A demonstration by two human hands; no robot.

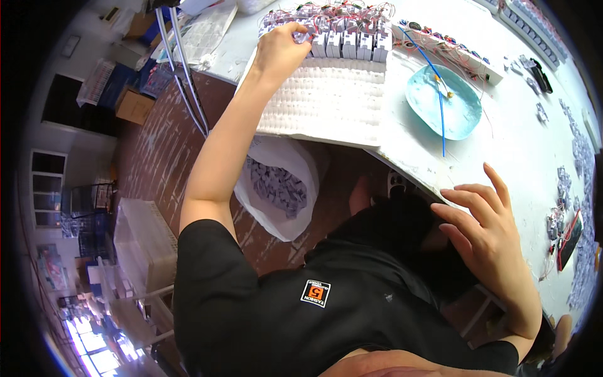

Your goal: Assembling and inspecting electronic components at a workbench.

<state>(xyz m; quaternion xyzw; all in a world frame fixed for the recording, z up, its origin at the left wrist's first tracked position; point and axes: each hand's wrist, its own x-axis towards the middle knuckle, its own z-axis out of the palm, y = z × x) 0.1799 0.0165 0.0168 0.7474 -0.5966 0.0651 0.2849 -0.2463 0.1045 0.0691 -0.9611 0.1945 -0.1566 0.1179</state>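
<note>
At the far end of a white foam tray [323, 103], my left hand [279, 53] pinches a small grey plastic block [301, 38] between thumb and fingers; most of the block is hidden. Beside it stand rows of similar grey-white blocks [349, 45], with thin red wires running over their tops. My right hand [480, 229] hovers by the table's near edge, fingers apart and holding nothing. Beyond it rests a light blue dish [421, 110] with a thin blue stick [441, 129] and small yellowish pieces in it.
A long white tray [493, 75] of wired parts lies behind the dish. Several small parts and a black tool [540, 76] are on the right. Below the table edge, a white bag [295, 229] holds many grey pieces. Metal poles [182, 75] stand at left.
</note>
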